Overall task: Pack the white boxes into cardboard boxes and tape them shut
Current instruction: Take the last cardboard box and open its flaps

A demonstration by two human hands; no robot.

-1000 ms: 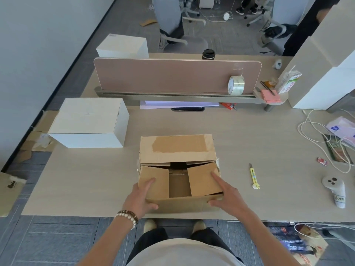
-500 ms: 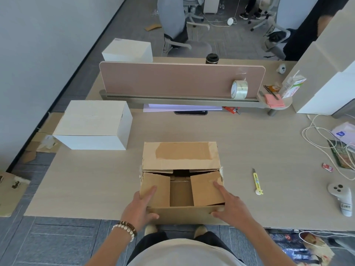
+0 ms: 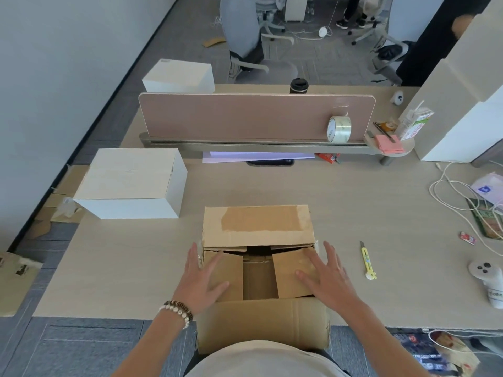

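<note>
From the head view we look down on a pale wood tabletop (image 3: 272, 186) where a cardboard box (image 3: 257, 257) sits at the near edge, its far flap folded in, its near flap hanging open toward us. Our left hand (image 3: 202, 281) lies flat with straight fingers on the left inner flap; our right hand (image 3: 325, 278) presses flat on the right inner flap; neither grip holds anything. A white box (image 3: 130, 183) stands to the left, another white box (image 3: 178, 76) beyond the brown divider (image 3: 255, 115). A tape roll (image 3: 339, 129) leans against the divider; a yellow cutter (image 3: 366, 263) lies right of the box. Grey carpet and office chairs fill the room behind.
</note>
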